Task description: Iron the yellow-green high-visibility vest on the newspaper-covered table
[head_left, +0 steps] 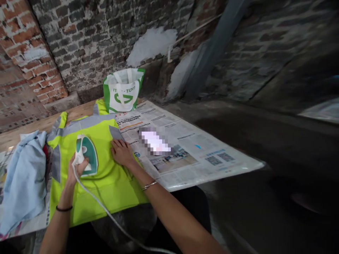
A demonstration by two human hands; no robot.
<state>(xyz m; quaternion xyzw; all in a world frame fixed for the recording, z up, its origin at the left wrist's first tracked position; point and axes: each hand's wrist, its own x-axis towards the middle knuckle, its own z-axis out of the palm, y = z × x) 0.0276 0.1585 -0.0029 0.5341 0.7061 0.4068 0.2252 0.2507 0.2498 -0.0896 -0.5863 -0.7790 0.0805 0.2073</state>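
My left hand [75, 168] is wrapped round the handle of a green and white clothes iron [91, 155]. The iron rests on a neon-yellow high-visibility garment [106, 192] with grey bands, spread out on the table. A pale cord [103, 208] runs from the iron down past the front edge. Near the garment's right side, my right hand [122, 152] lies flat on the cloth with its fingers stretched out, holding nothing. The garment's front part reaches the table's near edge.
Newspaper under clear plastic [182, 135] covers the table's right part, with a pixelated, bright object [156, 142] on it. A crumpled light-blue cloth [25, 176] lies at the left. Behind the garment stands a green and white bag [124, 90], before a brick wall [87, 38].
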